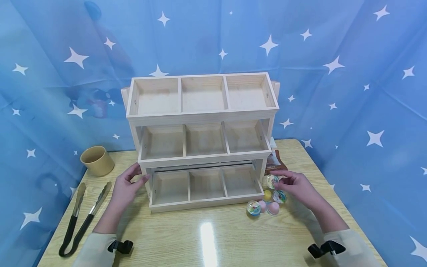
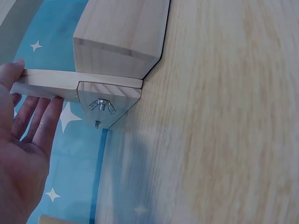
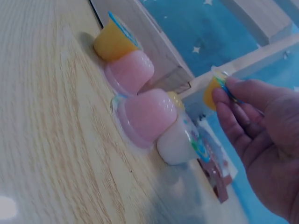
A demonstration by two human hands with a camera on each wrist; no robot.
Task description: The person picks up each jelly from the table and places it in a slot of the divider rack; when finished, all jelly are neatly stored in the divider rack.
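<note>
A three-tier wooden rack (image 1: 202, 118) stands at the middle of the table, each tray split into three bare compartments. My left hand (image 1: 128, 188) grips its left side upright (image 2: 46, 83), thumb on one face and fingers on the other. Beside the rack's right side, my right hand (image 1: 299, 188) pinches a small yellow jelly cup (image 3: 211, 94) by its lid edge, above the table. Below that hand sit several more jelly cups: two pink ones (image 3: 148, 116), a white one (image 3: 174, 147), and a yellow one (image 3: 111, 44) by the rack's front corner.
A tan cup (image 1: 98, 161) stands left of the rack. Black-handled metal tongs (image 1: 77, 231) lie at the table's left edge. Behind the jelly cups, a brown packet (image 1: 279, 163) shows beside the rack. A blue star-patterned curtain (image 1: 213, 37) hangs close around the table (image 1: 173, 241).
</note>
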